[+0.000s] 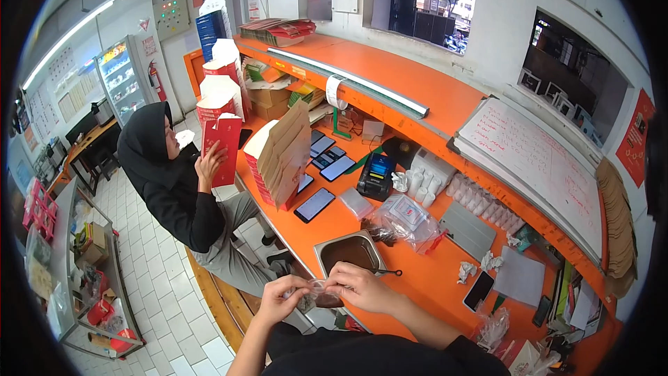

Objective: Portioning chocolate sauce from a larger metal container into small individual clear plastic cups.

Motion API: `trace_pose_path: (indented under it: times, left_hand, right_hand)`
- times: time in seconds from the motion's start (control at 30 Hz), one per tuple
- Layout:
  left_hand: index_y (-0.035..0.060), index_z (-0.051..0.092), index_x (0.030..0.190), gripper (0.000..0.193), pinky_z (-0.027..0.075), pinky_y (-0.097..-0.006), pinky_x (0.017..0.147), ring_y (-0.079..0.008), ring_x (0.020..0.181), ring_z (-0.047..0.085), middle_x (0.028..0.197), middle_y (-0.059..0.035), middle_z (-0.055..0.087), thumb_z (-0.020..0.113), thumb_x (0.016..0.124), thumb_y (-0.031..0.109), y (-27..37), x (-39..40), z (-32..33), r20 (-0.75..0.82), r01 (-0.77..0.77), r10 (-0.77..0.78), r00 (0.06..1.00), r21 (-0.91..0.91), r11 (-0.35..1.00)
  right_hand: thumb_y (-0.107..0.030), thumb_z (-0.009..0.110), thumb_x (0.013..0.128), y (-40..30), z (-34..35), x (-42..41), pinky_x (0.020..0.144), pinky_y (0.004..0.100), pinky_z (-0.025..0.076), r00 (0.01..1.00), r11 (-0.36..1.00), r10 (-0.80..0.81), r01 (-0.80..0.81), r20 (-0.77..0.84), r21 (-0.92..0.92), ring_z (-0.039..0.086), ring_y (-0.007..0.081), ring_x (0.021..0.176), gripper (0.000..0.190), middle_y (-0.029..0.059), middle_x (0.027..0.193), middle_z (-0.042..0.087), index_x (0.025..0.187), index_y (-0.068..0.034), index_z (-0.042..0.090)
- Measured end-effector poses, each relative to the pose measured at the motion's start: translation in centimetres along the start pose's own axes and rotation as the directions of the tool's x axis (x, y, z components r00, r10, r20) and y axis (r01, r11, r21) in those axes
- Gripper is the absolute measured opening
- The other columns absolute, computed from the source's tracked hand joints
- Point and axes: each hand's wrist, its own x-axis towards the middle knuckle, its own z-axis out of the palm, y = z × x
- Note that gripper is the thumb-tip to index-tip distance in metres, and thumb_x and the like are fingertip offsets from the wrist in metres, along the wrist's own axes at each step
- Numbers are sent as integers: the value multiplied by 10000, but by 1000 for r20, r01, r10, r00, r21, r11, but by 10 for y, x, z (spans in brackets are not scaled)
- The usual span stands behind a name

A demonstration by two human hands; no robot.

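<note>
My left hand (283,296) and my right hand (362,286) meet in front of my body, at the near edge of the orange counter. Between their fingertips they pinch a small clear plastic bag (317,287); its lower part hangs below the fingers. Just beyond my hands stands a rectangular steel pan (339,243) of dark brown liquid. A dark utensil handle with a looped end (398,272) sticks out over the pan's right side. Farther back lie a stack of clear plastic bags (356,203) and a larger clear plastic bag (412,224).
Several smartphones (314,204) and a black card terminal (376,175) lie on the counter (412,284). Folded red cartons (253,159) stand at its left edge. A seated person (193,193) in black holds a red carton (222,149). A whiteboard (537,167) leans on the orange shelf at right.
</note>
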Motion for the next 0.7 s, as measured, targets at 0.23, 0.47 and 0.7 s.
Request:
trace_pose_path:
  times: [0.23, 0.47, 0.7]
  left_hand:
    - [80, 670, 888, 114, 524, -307, 635, -228, 762, 672, 823, -53, 663, 681, 794, 15, 39, 13, -21, 213, 57, -110, 971, 241, 969]
    - [115, 632, 885, 213, 519, -337, 618, -235, 804, 651, 904, -13, 612, 610, 726, -26, 73, 29, -22, 501, -143, -41, 864, 322, 936]
    - [76, 682, 930, 168, 532, -323, 718, -237, 862, 659, 1006, -62, 612, 676, 790, -17, 78, 23, -35, 524, 71, -79, 848, 36, 997]
  right_hand:
    - [-111, 656, 890, -3, -9, -8, 740, 365, 460, 997, 996, -26, 19, 78, 85, 569, 249, 835, 98, 77, 888, 529, 898, -19, 624]
    - [-156, 657, 887, -8, -15, -14, 796, 379, 441, 986, 975, -71, 101, 154, -198, 560, 268, 862, 142, 72, 896, 550, 843, -29, 612]
    - [-89, 670, 876, -16, -12, -19, 748, 366, 468, 985, 990, -91, 73, 148, 118, 585, 265, 820, 91, 80, 845, 591, 863, -12, 623]
